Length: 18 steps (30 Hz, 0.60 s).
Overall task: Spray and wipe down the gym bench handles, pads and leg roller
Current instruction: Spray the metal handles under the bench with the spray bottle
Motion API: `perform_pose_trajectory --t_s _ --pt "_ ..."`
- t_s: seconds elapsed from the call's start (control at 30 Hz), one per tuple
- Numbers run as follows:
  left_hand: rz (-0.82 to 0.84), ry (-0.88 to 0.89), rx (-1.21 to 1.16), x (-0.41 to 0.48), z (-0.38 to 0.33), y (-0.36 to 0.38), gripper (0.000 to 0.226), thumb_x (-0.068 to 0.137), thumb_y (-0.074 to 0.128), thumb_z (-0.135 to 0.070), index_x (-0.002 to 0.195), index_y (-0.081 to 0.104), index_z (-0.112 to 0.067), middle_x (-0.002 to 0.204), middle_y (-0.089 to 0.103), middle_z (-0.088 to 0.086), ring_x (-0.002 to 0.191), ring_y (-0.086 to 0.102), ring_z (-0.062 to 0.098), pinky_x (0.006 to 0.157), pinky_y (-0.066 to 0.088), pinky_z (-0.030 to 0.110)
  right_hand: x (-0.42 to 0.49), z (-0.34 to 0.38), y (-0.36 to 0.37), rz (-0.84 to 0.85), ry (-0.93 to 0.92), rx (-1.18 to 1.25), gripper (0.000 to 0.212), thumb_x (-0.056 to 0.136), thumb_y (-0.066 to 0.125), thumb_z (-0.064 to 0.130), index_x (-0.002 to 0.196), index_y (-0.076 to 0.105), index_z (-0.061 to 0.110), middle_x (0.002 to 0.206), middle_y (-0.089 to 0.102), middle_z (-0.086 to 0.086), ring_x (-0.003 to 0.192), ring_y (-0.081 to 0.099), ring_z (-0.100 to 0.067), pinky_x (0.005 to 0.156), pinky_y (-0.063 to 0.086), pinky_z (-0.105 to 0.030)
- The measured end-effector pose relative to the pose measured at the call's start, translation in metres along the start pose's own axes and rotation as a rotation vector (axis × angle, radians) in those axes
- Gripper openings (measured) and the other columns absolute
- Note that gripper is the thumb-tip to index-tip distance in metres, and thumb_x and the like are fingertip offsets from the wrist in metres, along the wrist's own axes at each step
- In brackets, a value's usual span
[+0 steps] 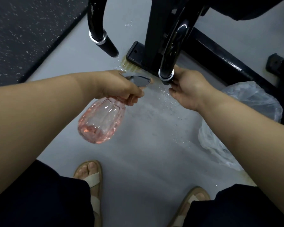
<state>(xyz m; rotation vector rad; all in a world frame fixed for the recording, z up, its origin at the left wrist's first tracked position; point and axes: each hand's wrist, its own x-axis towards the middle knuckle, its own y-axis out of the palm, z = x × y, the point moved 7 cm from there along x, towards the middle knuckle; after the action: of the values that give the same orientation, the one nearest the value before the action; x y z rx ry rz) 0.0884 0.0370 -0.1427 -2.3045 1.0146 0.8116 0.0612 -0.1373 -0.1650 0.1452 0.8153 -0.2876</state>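
Pink translucent spray bottle [102,119] hangs tilted below the left hand [120,86], which is clenched round its neck with a finger on the grey trigger head [140,80]; the nozzle points toward the right hand [186,89]. Liquid fills only the bottom of the bottle, so it should be light and top-steady; the ribbed plastic wall looks thin and probably gives if squeezed, so the neck is the sound place to hold it. Right hand is wrapped about the black grip of the near handle [168,63], just under its silver collar [166,76]; whether a cloth sits inside the palm cannot be told. Handle tube is glossy, rigid, fixed to the bench frame [154,38]; it shines with droplets and is likely slick, so the matte grip offers better purchase than the tube. Second handle [103,41] hangs free beyond the left hand, droplets falling off its tip. Floor [146,153] between and below the hands is spattered with drops; slip risk in sandals. Crumpled clear plastic bag [236,128] lies beneath the right forearm. No pads or leg roller clearly identifiable.
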Motion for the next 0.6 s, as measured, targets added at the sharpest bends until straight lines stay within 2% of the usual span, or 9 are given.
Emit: perform_pose_trajectory --t_s 0.03,0.1,0.13,0.2,0.3,0.37,0.47,0.53,0.6 --pt "0.025 0.015 0.026 -0.002 -0.001 0.004 0.031 0.081 0.069 -0.016 0.109 0.065 -0.003 0.084 0.068 0.011 0.085 0.069 0.027 0.089 0.054 0.04 0.0 0.0 -0.001 0.001 0.002 0.022 0.039 0.095 0.054 0.031 0.132 0.053 0.019 0.14 0.047 0.003 0.131 0.04 -0.013 0.102 0.035 -0.03" --pt "0.073 0.03 0.098 -0.006 -0.001 0.009 0.021 0.082 0.068 -0.017 0.103 0.066 -0.012 0.095 0.068 0.01 0.088 0.066 0.025 0.08 0.053 0.029 -0.002 0.0 0.0 0.012 0.016 0.066 0.04 0.096 0.051 0.031 0.132 0.051 0.015 0.139 0.048 0.001 0.129 0.042 -0.014 0.1 0.036 -0.03" --pt "0.087 0.037 0.136 -0.008 -0.002 0.011 0.015 0.084 0.067 -0.02 0.099 0.066 -0.018 0.096 0.066 0.007 0.082 0.062 0.021 0.074 0.05 0.024 -0.003 -0.001 0.0 0.019 0.024 0.081 0.04 0.097 0.05 0.032 0.133 0.05 0.015 0.139 0.048 0.0 0.129 0.042 -0.013 0.099 0.036 -0.03" --pt "0.058 0.041 0.159 -0.009 0.0 0.013 0.011 0.084 0.067 -0.031 0.091 0.064 -0.024 0.087 0.061 0.002 0.072 0.054 0.015 0.069 0.048 0.023 -0.005 -0.004 0.001 0.027 0.035 0.101 0.041 0.097 0.048 0.033 0.134 0.048 0.014 0.141 0.046 0.0 0.13 0.041 -0.013 0.099 0.037 -0.031" --pt "-0.055 0.03 0.098 -0.005 0.003 0.013 0.021 0.083 0.067 -0.033 0.095 0.063 -0.016 0.084 0.067 0.001 0.075 0.063 0.015 0.066 0.049 0.022 -0.012 -0.006 0.005 0.032 0.043 0.154 0.041 0.099 0.045 0.029 0.136 0.046 0.011 0.136 0.048 0.0 0.13 0.043 -0.018 0.103 0.037 -0.034" --pt "-0.153 0.015 0.035 -0.006 0.004 0.005 0.022 0.084 0.067 -0.027 0.1 0.062 -0.012 0.086 0.068 0.003 0.079 0.065 0.013 0.061 0.049 0.016 -0.018 -0.008 0.007 0.024 0.058 0.202 0.04 0.1 0.043 0.026 0.138 0.044 0.012 0.136 0.048 -0.004 0.127 0.046 -0.022 0.099 0.041 -0.035" --pt "-0.194 0.018 0.003 -0.012 0.007 -0.011 0.019 0.084 0.067 -0.021 0.102 0.065 -0.014 0.096 0.069 0.003 0.09 0.066 0.02 0.067 0.05 0.018 -0.026 -0.017 0.016 0.019 0.109 0.326 0.041 0.101 0.038 0.023 0.142 0.039 0.012 0.138 0.046 -0.015 0.119 0.053 -0.028 0.087 0.047 -0.034" --pt "-0.188 -0.003 0.002 -0.021 0.013 -0.021 0.025 0.084 0.068 -0.022 0.108 0.065 -0.02 0.108 0.068 -0.003 0.097 0.065 0.017 0.071 0.05 0.017 -0.032 -0.025 0.027 0.015 0.14 0.435 0.042 0.102 0.034 0.02 0.143 0.034 0.009 0.134 0.05 -0.018 0.113 0.056 -0.03 0.083 0.05 -0.033" --pt "-0.183 -0.026 -0.01 -0.03 0.019 -0.034 0.03 0.084 0.068 -0.021 0.113 0.063 -0.02 0.11 0.067 -0.006 0.098 0.064 0.013 0.07 0.05 0.015 -0.039 -0.035 0.044 0.033 0.189 0.439 0.038 0.101 0.032 0.016 0.137 0.038 0.005 0.13 0.054 -0.018 0.107 0.059 -0.031 0.083 0.051 -0.034"
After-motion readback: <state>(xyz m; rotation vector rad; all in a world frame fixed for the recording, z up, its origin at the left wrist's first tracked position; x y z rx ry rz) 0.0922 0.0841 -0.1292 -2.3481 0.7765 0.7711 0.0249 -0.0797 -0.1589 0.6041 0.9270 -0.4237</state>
